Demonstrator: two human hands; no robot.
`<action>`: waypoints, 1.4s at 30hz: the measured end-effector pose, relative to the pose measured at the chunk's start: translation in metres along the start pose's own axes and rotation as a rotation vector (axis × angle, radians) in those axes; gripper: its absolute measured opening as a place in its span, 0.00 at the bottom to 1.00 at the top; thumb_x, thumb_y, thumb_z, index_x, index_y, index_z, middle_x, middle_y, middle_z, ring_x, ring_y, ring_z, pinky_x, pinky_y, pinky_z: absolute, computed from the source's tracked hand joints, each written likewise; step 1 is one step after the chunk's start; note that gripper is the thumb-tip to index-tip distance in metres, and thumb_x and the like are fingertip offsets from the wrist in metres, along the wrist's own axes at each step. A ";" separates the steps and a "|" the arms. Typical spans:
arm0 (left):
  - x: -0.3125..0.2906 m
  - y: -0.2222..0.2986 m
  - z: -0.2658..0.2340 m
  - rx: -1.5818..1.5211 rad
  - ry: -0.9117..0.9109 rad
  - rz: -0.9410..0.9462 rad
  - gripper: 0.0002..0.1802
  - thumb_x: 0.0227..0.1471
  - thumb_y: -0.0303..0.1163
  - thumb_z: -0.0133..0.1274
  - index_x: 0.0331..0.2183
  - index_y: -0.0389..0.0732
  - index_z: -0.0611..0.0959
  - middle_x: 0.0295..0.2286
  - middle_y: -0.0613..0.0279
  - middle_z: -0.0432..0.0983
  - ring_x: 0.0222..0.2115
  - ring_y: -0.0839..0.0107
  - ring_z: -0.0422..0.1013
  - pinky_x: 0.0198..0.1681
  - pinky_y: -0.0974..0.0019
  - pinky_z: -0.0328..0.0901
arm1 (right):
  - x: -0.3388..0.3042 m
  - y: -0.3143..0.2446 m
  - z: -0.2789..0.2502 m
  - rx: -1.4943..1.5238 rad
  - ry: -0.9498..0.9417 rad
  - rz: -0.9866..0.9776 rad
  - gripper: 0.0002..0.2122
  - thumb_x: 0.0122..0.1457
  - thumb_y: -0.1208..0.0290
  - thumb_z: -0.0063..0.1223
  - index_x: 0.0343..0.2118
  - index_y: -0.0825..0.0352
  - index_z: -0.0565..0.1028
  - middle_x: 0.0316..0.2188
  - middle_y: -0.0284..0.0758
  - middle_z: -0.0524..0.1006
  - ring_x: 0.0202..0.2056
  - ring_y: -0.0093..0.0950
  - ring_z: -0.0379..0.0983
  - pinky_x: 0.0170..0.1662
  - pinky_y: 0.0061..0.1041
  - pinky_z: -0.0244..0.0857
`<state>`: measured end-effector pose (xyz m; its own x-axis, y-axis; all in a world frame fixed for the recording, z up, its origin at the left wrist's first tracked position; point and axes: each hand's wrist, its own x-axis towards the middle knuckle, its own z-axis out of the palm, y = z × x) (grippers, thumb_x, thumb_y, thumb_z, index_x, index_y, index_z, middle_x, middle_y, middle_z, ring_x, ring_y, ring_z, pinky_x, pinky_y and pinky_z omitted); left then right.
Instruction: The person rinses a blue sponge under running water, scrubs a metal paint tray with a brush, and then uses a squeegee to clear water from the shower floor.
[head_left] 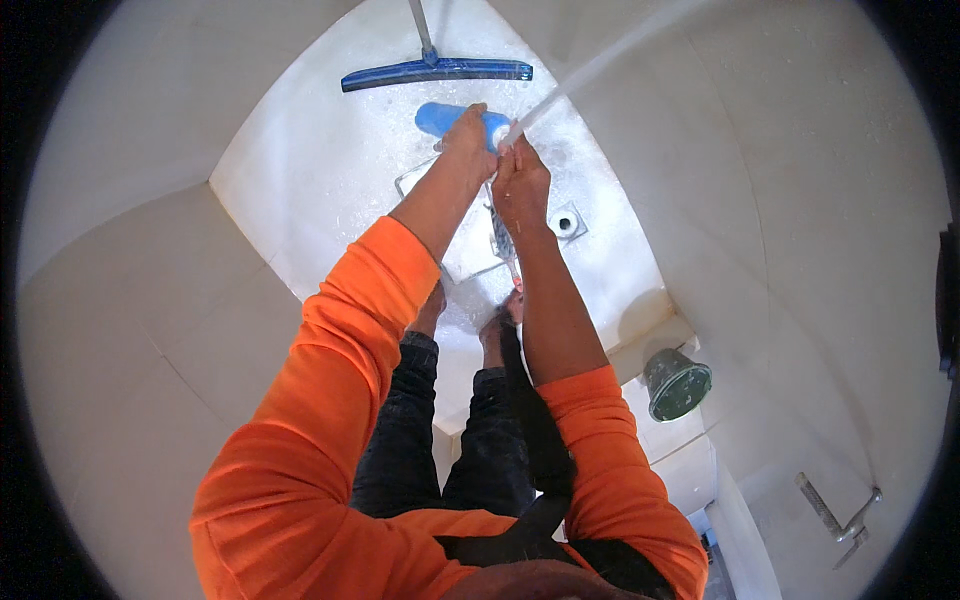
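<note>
- From my remote seat, the broadest thing is the wet white floor [310,170]; a blue squeegee [437,70] lies on it beyond the hands, and a dark green bucket [677,385] sits off to the right.
- The step in hand, as I judge it, is handling the blue bottle [438,119] at its whitish end [502,135], two-handed.
- The next move, I think, calls for a steady left grip and the right hand kept close at that end, since wet skin could slip.
- A pale streak [610,57] runs from the upper right to that end; I cannot tell whether it is a water jet or a hose.
- The bottle lies crosswise ahead of me, its blue body reaching left past the left hand [464,142]; those fingers are clamped around its right half.
- The right hand [522,188] is just beneath the whitish end, fingers curled; I cannot tell whether they grip it.
</note>
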<state>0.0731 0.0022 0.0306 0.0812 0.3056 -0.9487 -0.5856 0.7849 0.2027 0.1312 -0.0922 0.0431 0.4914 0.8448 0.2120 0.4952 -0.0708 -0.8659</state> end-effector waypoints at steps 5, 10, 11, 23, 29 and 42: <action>0.018 -0.010 -0.010 -0.029 -0.235 -0.008 0.16 0.59 0.41 0.47 0.38 0.36 0.73 0.29 0.51 0.72 0.31 0.56 0.72 0.38 0.52 0.71 | 0.019 -0.004 -0.002 -0.229 -0.121 0.181 0.12 0.61 0.67 0.49 0.39 0.72 0.77 0.25 0.49 0.79 0.29 0.47 0.79 0.32 0.38 0.72; 0.019 -0.001 -0.021 -0.011 -0.180 -0.008 0.19 0.61 0.41 0.43 0.46 0.35 0.69 0.35 0.50 0.70 0.32 0.58 0.70 0.32 0.49 0.71 | 0.021 -0.021 -0.005 0.028 -0.204 0.230 0.19 0.59 0.57 0.53 0.38 0.72 0.76 0.23 0.50 0.78 0.28 0.46 0.79 0.30 0.40 0.71; 0.009 0.001 -0.012 0.043 -0.093 -0.027 0.20 0.62 0.43 0.43 0.46 0.36 0.69 0.35 0.50 0.70 0.32 0.58 0.70 0.30 0.50 0.70 | 0.019 -0.009 -0.004 0.054 -0.300 0.264 0.24 0.58 0.53 0.53 0.44 0.74 0.73 0.27 0.51 0.79 0.31 0.45 0.79 0.34 0.40 0.71; -0.029 -0.021 -0.042 0.331 -0.294 0.113 0.26 0.64 0.46 0.38 0.49 0.31 0.70 0.35 0.49 0.74 0.29 0.59 0.71 0.29 0.55 0.67 | 0.051 -0.007 -0.021 0.304 -0.765 0.934 0.29 0.47 0.65 0.59 0.54 0.70 0.68 0.32 0.43 0.77 0.19 0.26 0.74 0.18 0.26 0.68; -0.012 -0.026 -0.049 0.332 -0.467 0.103 0.18 0.56 0.32 0.55 0.44 0.31 0.75 0.36 0.55 0.76 0.35 0.65 0.73 0.37 0.64 0.70 | 0.029 -0.004 -0.009 -0.397 -0.637 0.323 0.18 0.42 0.66 0.60 0.35 0.73 0.77 0.31 0.49 0.79 0.31 0.44 0.79 0.36 0.37 0.73; 0.041 0.035 -0.039 0.424 -0.264 0.169 0.27 0.45 0.37 0.66 0.43 0.34 0.74 0.32 0.53 0.74 0.30 0.61 0.74 0.33 0.55 0.74 | -0.033 -0.051 -0.046 0.318 -0.383 0.706 0.09 0.46 0.71 0.60 0.28 0.71 0.76 0.20 0.29 0.74 0.21 0.18 0.67 0.25 0.21 0.60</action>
<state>0.0242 0.0210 -0.0104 0.2465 0.5295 -0.8117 -0.2352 0.8452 0.4800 0.1226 -0.1403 0.1012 0.3051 0.7836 -0.5412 -0.0872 -0.5430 -0.8352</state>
